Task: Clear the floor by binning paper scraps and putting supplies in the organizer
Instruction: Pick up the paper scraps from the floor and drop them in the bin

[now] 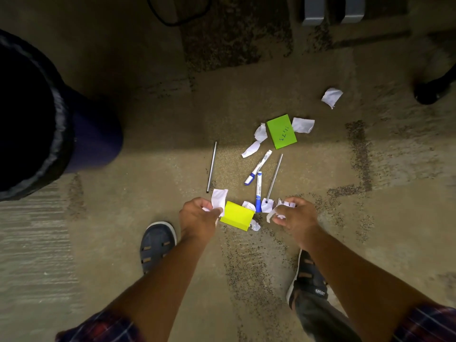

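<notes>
My left hand (198, 215) pinches a white paper scrap (219, 199) at the left edge of a yellow sticky-note block (237, 215). My right hand (294, 217) is closed on crumpled white paper (281, 208). Between the hands stand two blue-and-white markers (257, 167) (258, 191) and a thin metal rod (274, 177). Another rod (211, 167) lies to the left. Farther off sits a green sticky-note block (281, 131) with white scraps on both sides (261, 132) (303, 124). One more scrap (332, 97) lies far right. A black-lined bin (29, 114) stands at the left.
My two sandalled feet (156, 244) (308, 280) stand on the speckled concrete floor. Grey furniture legs (313, 11) are at the top right, a black cable (177, 18) at the top, and a dark chair foot (430, 91) at the right edge.
</notes>
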`<state>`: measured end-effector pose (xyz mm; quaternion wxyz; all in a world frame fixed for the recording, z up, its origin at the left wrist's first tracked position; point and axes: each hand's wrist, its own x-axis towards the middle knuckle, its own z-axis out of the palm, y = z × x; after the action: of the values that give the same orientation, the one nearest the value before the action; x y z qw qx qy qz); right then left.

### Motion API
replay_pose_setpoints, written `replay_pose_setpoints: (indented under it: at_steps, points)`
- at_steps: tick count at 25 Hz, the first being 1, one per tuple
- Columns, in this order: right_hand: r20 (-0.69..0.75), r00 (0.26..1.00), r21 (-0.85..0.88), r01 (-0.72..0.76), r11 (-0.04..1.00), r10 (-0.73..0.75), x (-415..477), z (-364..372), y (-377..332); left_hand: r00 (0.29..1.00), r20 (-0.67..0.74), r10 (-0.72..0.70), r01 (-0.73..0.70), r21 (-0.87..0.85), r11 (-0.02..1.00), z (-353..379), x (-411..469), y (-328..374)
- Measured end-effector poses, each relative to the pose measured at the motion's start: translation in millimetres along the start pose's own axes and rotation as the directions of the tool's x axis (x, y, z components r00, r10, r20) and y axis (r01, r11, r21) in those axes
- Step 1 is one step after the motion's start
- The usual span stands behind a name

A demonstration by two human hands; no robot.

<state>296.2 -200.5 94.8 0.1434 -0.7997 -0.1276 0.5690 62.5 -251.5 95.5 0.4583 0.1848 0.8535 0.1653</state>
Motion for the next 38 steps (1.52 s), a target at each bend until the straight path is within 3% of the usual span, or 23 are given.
replay_pose_setpoints:
  at_steps: [4,8,13,20,25,31,38]
  points:
    - [0.26,0.966,0.218,-0.055,0.974,-0.004,-54.9,27.1,-31.3,0.999,0.016,-0.029,0.032,-0.207,0.978,-49.2,-14.1,19.6]
    - [0.382,0.921,0.242,-0.014,0.97,-0.082,-116.8,84.4,-67.1,0.998,0.005,-0.062,0.057,-0.463,0.885,-111.7,-27.5,38.7]
    - [0.449,0.879,0.205,0.076,0.976,-0.162,-196.8,180.1,-114.5,0.995,-0.033,-0.099,0.055,-0.637,0.769,-203.0,-30.9,51.2]
    - [0.486,0.845,0.116,0.191,0.975,-0.224,-288.7,331.0,-149.0,0.965,-0.146,-0.217,0.054,-0.7,0.712,-335.5,17.2,50.8]
    - [0.442,0.884,0.081,0.128,0.988,-0.151,-305.0,396.8,-157.5,0.956,-0.099,-0.275,0.099,-0.775,0.624,-381.9,57.7,56.3]
    - [0.524,0.848,0.076,0.041,0.996,-0.075,-307.1,403.3,-163.8,0.933,-0.138,-0.332,0.078,-0.824,0.562,-407.9,75.7,49.3]
    - [0.561,0.824,0.145,-0.003,0.989,-0.08,-291.7,367.5,-158.9,0.957,-0.162,-0.241,0.027,-0.776,0.63,-387.5,54.8,52.4]
